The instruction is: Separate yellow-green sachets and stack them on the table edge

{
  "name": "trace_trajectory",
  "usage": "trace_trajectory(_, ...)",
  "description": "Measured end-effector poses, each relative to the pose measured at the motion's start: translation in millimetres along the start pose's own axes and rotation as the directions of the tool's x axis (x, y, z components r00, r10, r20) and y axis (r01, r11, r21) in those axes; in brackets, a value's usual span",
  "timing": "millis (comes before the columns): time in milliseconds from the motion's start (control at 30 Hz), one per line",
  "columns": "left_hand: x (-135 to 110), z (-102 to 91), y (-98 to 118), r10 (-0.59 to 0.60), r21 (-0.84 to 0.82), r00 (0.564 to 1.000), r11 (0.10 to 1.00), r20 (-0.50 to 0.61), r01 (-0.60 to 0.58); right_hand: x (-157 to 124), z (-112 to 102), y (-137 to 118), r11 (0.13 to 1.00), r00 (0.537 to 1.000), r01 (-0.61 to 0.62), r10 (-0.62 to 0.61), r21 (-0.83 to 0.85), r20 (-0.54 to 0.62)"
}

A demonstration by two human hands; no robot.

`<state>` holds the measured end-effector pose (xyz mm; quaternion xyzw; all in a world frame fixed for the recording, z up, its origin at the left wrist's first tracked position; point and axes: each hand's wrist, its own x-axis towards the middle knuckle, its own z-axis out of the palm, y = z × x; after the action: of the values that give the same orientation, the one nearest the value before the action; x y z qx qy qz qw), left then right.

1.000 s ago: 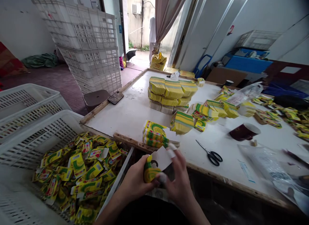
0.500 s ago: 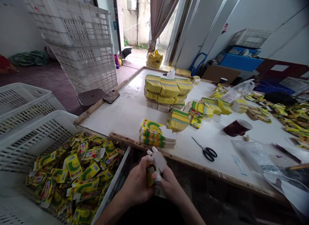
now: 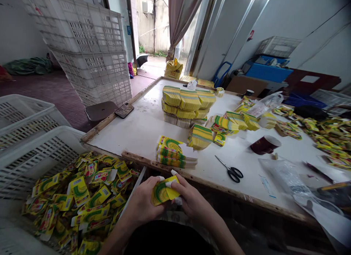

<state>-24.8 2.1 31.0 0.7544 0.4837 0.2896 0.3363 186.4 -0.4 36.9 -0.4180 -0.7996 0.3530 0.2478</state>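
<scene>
Between both hands, just off the table's near edge, is a small yellow-green printed carton (image 3: 160, 192). My left hand (image 3: 145, 200) closes round its left side. On the right, my right hand (image 3: 189, 198) pinches the carton's end flap. White coverings wrap several of my fingertips. A stack of flat printed cartons (image 3: 174, 149) lies on the table edge straight ahead of my hands. To my left, a white plastic crate (image 3: 63, 141) holds a heap of folded yellow cartons (image 3: 79, 189).
Bundled carton stacks (image 3: 189, 99) stand mid-table. Black-handled scissors (image 3: 233, 172), a dark mug (image 3: 265, 144) and a clear plastic bag (image 3: 290, 178) lie to the right. A phone (image 3: 124, 110) rests at the left edge. More cartons (image 3: 329, 138) spread far right. Stacked crates (image 3: 93, 46) tower at left.
The carton has turned so its yellow-green printed face shows. My hands have shifted slightly, and the right fingers have moved onto its flap. The view has swung a little.
</scene>
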Motion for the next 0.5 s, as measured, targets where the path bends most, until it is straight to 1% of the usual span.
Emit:
trace_trajectory(67, 1.0, -1.4, 1.2, 0.001, -0.022, 1.0, 1.0, 0.021, 0.0, 1.9, -11.2, -4.5, 0.999, 0.999, 0.008, -0.009, 0.039, 0.039)
trace_trajectory(133, 3.0, -1.6, 3.0, 0.009, -0.009, 1.0, 1.0, 0.019, -0.009, 5.1, -15.1, -7.8, 0.997, 1.0, -0.013, 0.012, 0.078, 0.019)
trace_trajectory(233, 6.3, -3.0, 4.8, 0.034, 0.067, 0.999, 0.997, -0.029, -0.032, 11.4, -3.4, -9.1, 0.989, 0.988, -0.062, 0.081, 0.137, -0.134)
trace_trajectory(267, 6.8, -4.5, 3.8, 0.037, 0.088, 0.998, 0.996, -0.048, -0.033, 13.8, 2.7, -8.7, 0.985, 0.979, -0.059, 0.089, 0.161, -0.184)
trace_trajectory(333, 5.4, -9.8, -2.6, 0.025, 0.1, 0.996, 0.995, -0.087, -0.016, 19.6, 11.7, -7.0, 0.977, 0.969, -0.009, 0.061, 0.213, -0.241)
trace_trajectory(367, 3.5, -13.6, -8.6, 0.013, 0.104, 0.993, 0.995, -0.121, -0.001, 23.5, 12.8, -5.5, 0.971, 0.965, 0.027, 0.037, 0.239, -0.26)
trace_trajectory(400, 0.9, -18.0, -16.3, 0.002, 0.121, 0.984, 0.992, -0.178, 0.02, 28.4, 11.1, -3.5, 0.967, 0.958, 0.056, 0.018, 0.25, -0.285)
trace_trajectory(433, -2.1, -22.8, -25.4, -0.007, 0.159, 0.966, 0.986, -0.26, 0.049, 34.3, 6.6, -0.6, 0.97, 0.947, 0.066, 0.013, 0.234, -0.322)
trace_trajectory(467, -5.3, -27.6, -35.3, -0.005, 0.21, 0.932, 0.974, -0.364, 0.087, 41.1, 0.0, 3.1, 0.981, 0.929, 0.047, 0.026, 0.187, -0.37)
trace_trajectory(500, -8.3, -32.2, -45.4, 0.003, 0.272, 0.88, 0.951, -0.474, 0.144, 48.6, -7.7, 7.9, 0.995, 0.903, -0.005, 0.049, 0.103, -0.427)
